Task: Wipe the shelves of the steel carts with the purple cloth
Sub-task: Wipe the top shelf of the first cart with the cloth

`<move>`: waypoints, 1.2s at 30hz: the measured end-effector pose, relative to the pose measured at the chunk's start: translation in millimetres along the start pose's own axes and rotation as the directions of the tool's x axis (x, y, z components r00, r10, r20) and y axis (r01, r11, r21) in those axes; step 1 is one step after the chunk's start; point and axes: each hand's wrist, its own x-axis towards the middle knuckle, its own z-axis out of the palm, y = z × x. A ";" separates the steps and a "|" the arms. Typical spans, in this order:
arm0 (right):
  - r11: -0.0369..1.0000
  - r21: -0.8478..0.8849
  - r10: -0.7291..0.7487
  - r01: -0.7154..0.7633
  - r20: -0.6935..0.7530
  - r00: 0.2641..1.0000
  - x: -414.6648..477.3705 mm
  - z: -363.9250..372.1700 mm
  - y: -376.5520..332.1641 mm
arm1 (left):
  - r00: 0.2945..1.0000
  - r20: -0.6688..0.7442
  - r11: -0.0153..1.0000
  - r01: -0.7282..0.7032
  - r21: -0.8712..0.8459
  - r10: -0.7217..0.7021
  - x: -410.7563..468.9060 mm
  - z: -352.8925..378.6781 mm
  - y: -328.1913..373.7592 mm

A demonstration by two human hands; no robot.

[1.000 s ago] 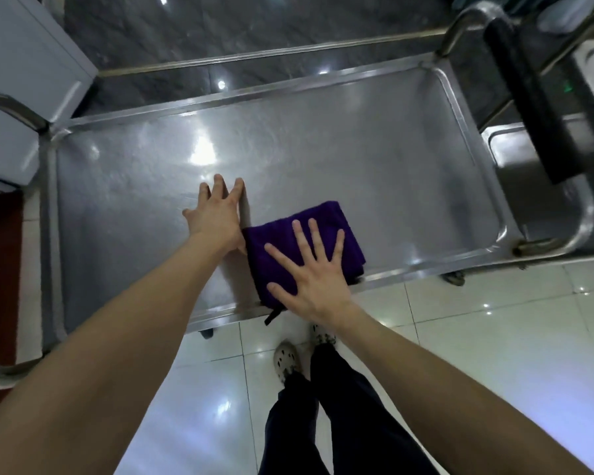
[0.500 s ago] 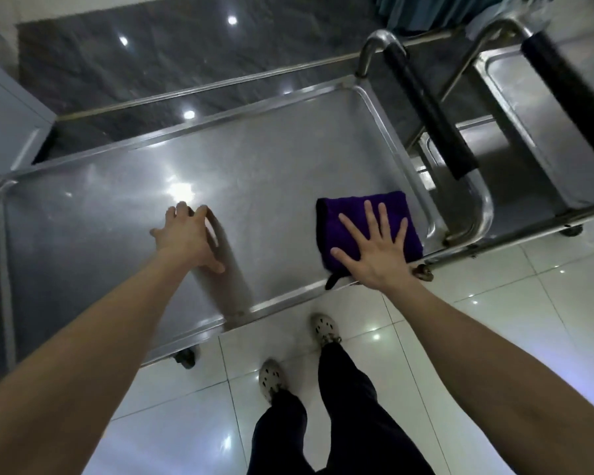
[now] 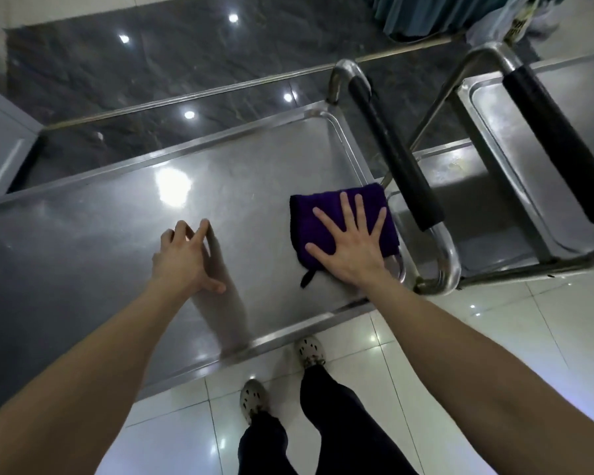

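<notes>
A folded purple cloth [image 3: 309, 214] lies on the top shelf of the steel cart [image 3: 83, 228], in its near right corner beside the raised rim. My right hand [image 3: 352, 245] presses flat on the cloth with the fingers spread. My left hand [image 3: 186, 258] rests on the bare shelf to the left of the cloth, fingertips touching the steel, holding nothing. A short black loop hangs from the cloth's near corner.
The cart's black-gripped handle [image 3: 395, 156] stands just right of the cloth. A second steel cart [image 3: 515, 138] with its own black handle [image 3: 559, 149] is parked against it on the right. White tiled floor and my feet [image 3: 282, 378] lie below the shelf's front edge.
My right hand has slid the cloth from the middle of the shelf's front edge to the near right corner. My left hand stayed on the shelf, its fingers now curled up on the tips.
</notes>
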 end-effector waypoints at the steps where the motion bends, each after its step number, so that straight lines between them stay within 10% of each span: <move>1: 1.000 -0.006 -0.005 0.005 0.002 1.000 22.6 -8.6 1.7 | 1.000 -0.003 1.000 -0.002 0.007 0.002 1.3 2.0 -1.3; 13: 0.984 -0.069 -0.159 0.162 0.054 0.986 232.1 -54.5 -77.9 | 1.000 -0.005 1.000 0.005 -0.019 -0.006 6.1 4.8 -7.1; 30: 0.986 -0.095 -0.141 0.139 -0.016 0.990 -11.7 20.7 -37.1 | 0.999 -0.013 0.999 -0.045 0.003 0.045 -34.0 1.8 -2.4; 36: 0.922 -0.088 -0.383 0.378 -0.049 0.923 -117.9 56.9 -25.7 | 0.998 -0.008 0.997 -0.069 0.019 0.069 -53.8 5.1 -4.4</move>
